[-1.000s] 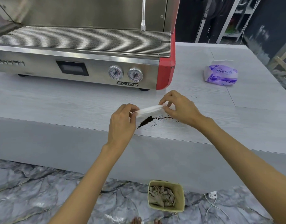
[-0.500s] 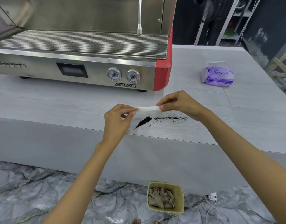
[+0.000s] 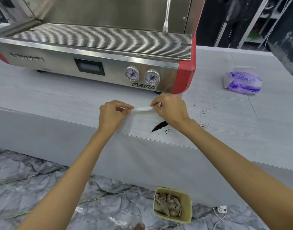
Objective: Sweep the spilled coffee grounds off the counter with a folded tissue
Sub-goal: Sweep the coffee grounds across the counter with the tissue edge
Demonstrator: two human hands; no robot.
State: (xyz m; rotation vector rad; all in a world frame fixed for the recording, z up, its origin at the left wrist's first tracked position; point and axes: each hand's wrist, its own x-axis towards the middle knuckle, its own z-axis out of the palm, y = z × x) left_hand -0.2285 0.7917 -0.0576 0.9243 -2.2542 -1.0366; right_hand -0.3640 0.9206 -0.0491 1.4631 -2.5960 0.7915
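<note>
Both hands have drifted back from the counter [image 3: 59,100] edge; I see left hand [image 3: 111,113] and right hand [image 3: 169,108] pinching the folded tissue [image 3: 143,108] stretched between them. Coffee grounds [image 3: 159,126] lie just below the right wrist, which probably hides part of the pile, with the espresso machine [image 3: 96,63] close behind.

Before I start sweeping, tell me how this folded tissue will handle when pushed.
Probably floppy: the tissue sags slightly between the left hand and right hand. Likely very light, a thin strip pinched only by fingertips. It may buckle against the grounds unless held taut.
</note>
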